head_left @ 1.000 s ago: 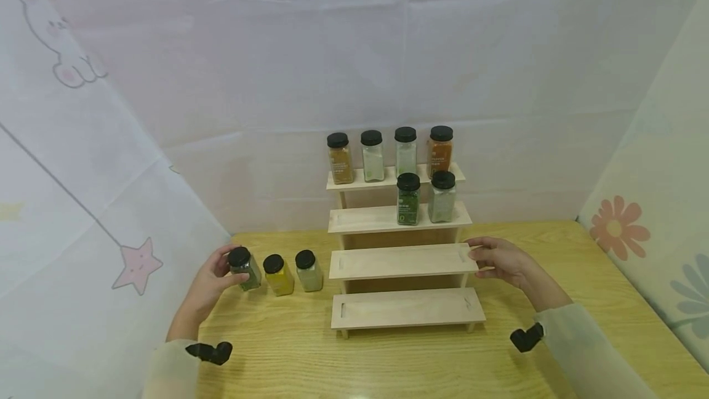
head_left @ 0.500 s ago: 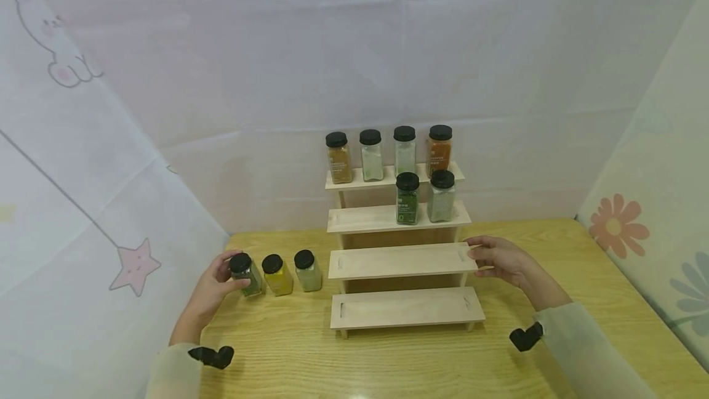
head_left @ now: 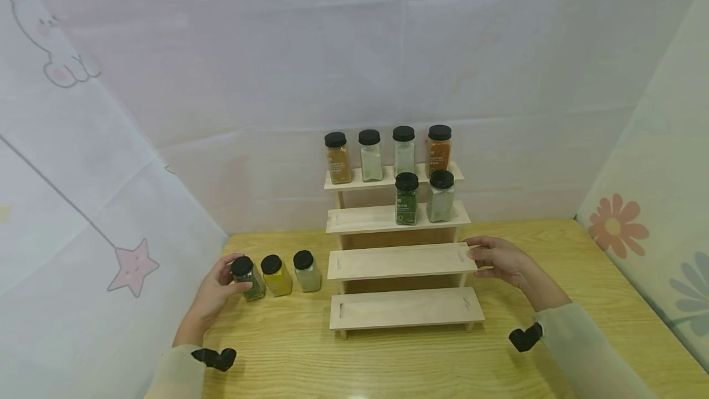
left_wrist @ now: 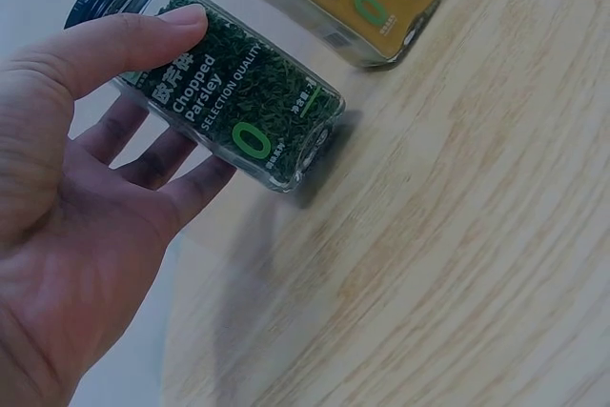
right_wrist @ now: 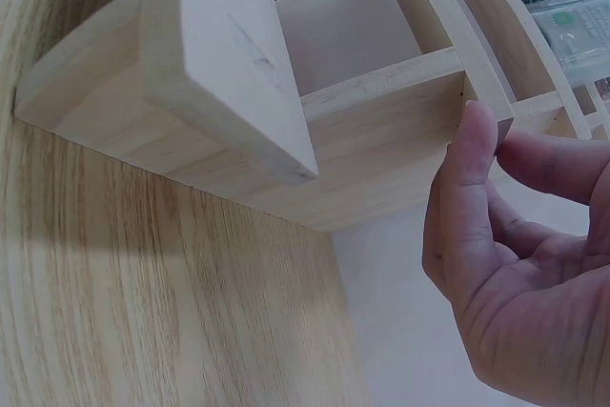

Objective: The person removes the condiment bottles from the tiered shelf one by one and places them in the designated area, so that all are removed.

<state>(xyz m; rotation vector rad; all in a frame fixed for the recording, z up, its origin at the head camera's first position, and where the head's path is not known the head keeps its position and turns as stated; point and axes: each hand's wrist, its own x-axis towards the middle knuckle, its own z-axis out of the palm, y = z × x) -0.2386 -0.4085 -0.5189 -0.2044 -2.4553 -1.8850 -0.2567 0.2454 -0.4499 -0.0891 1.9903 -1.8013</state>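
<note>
Pinching parsley [left_wrist: 243, 92] with left hand [head_left: 213, 292], just left of yellow jar [head_left: 280, 280]; pinching right end of rack [head_left: 399, 261] with right hand [head_left: 501, 260]. Could topple yellow jar by swinging right too low, or shift rack by tugging.

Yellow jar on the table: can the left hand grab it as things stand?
Probably not as it is: the left hand holds the parsley jar, which lies between its palm and the yellow jar, though that jar looks close by.
</note>
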